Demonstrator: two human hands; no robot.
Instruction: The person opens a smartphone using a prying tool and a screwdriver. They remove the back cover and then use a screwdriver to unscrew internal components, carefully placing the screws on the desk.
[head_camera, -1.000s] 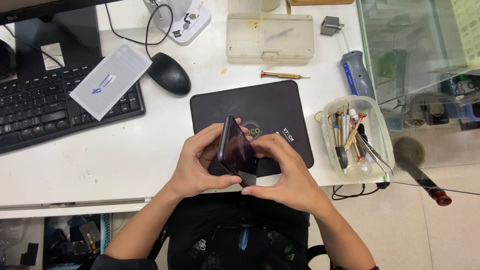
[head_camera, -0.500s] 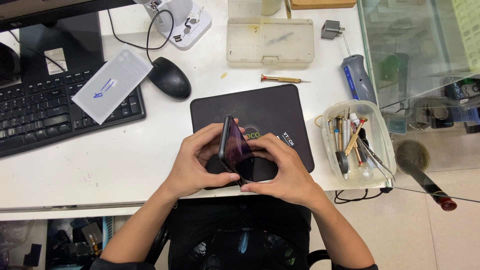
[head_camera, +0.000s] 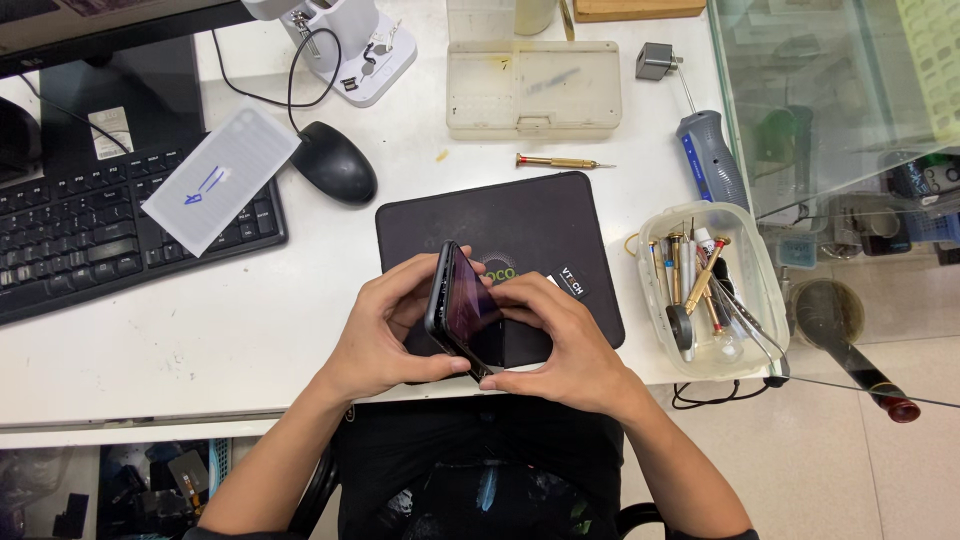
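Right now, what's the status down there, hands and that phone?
Left hand and right hand both gripping the dark phone, tilted on edge above the black mat. Nothing in the way; tool tub sits to the right.

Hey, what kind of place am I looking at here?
Probably a phone repair bench. Both hands, left hand and right hand, hold a dark phone over a black mat. A tub of small tools and a screwdriver lie close by on the white desk.

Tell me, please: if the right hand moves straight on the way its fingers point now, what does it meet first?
The right hand points leftward and already touches the dark phone; just behind that is probably the left hand.
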